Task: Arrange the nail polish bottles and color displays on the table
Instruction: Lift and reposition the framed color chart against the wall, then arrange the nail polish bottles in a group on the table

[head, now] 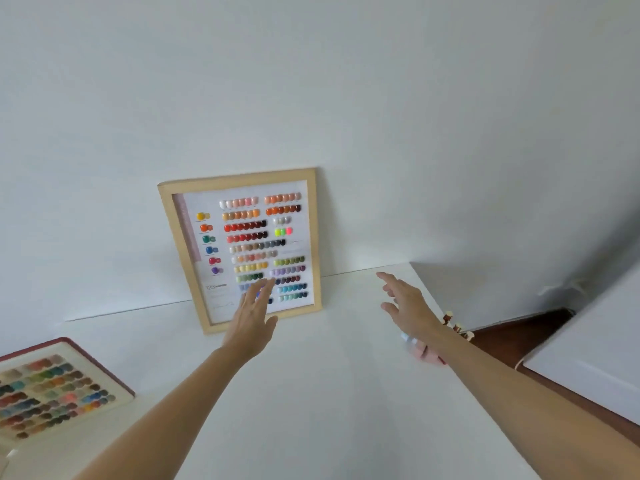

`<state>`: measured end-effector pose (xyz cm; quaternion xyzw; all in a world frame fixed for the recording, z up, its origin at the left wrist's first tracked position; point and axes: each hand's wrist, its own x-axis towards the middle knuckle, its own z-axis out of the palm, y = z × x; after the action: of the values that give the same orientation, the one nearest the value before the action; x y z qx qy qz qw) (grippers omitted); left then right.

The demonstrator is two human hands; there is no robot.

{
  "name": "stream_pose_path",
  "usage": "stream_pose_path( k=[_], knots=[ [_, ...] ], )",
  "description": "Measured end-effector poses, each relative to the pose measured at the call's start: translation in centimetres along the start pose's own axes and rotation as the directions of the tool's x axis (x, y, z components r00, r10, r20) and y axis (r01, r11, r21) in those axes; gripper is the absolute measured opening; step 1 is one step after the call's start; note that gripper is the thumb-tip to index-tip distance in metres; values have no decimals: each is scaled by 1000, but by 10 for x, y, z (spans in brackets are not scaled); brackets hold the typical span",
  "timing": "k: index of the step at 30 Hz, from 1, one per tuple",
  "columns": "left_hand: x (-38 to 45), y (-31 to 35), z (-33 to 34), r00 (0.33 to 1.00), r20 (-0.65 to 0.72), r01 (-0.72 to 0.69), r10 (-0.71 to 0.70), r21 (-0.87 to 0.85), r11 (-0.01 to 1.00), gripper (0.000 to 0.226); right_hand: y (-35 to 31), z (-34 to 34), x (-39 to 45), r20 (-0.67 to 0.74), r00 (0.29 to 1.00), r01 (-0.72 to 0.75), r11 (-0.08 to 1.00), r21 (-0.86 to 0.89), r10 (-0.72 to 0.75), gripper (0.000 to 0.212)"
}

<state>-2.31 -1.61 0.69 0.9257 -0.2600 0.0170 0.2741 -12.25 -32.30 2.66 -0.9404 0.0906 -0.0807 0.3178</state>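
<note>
A wood-framed color display with rows of painted nail swatches leans upright against the white wall at the back of the white table. My left hand hovers in front of its lower part, fingers spread, holding nothing. My right hand is stretched out to the right of the frame, fingers apart and empty. A second color display, red-edged with many swatches, lies flat at the table's left edge. A pink bottle-like object shows partly under my right forearm.
Small brown bottles with pale caps stand at the table's right edge behind my right wrist. Beyond that edge are a dark wooden surface and another white surface. The white wall rises directly behind the table.
</note>
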Motion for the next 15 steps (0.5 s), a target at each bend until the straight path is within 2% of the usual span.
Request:
stream_pose_path(
  k=[6, 15],
  knots=[
    [2, 36, 33, 987, 127, -92, 97, -45, 995, 60, 37, -39, -38, -80, 988, -139, 988, -71, 134, 41],
    [13, 103, 94, 954, 253, -142, 161, -93, 985, 51, 104, -76, -55, -67, 982, -183, 974, -135, 176, 26]
  ],
)
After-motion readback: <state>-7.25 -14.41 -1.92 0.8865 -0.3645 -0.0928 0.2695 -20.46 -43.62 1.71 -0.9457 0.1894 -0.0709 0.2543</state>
